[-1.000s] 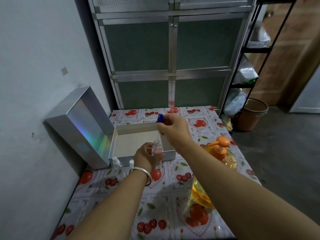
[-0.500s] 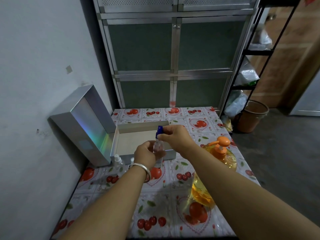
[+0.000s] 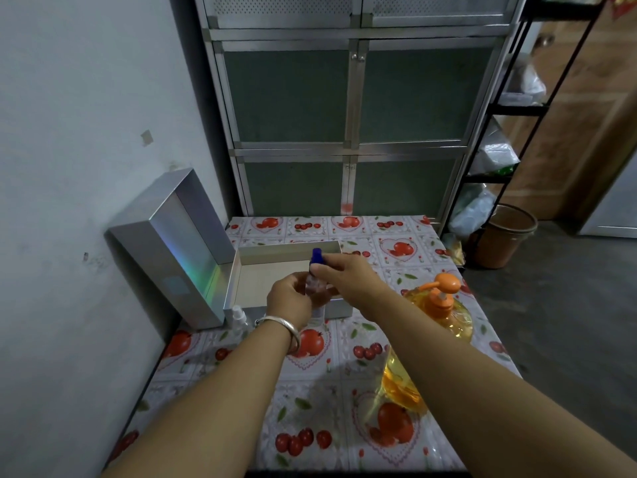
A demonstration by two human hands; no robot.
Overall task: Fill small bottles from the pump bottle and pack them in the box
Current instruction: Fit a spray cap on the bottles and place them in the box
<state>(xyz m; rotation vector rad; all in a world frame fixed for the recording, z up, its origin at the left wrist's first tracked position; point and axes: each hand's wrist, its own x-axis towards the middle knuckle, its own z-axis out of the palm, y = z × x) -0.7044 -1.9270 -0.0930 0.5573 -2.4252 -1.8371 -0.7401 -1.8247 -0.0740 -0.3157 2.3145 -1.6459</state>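
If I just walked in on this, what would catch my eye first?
Probably the two hands at the table's middle: the left hand holds a small clear bottle while the right hand pinches a blue cap on its top. Right of them stands a big orange pump bottle; behind them lies an open silver box.

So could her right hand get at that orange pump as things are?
Probably yes, though not right now: the pump bottle stands uncovered just beside the right hand, but that hand is pinching the blue cap onto the small bottle gripped by the left hand.
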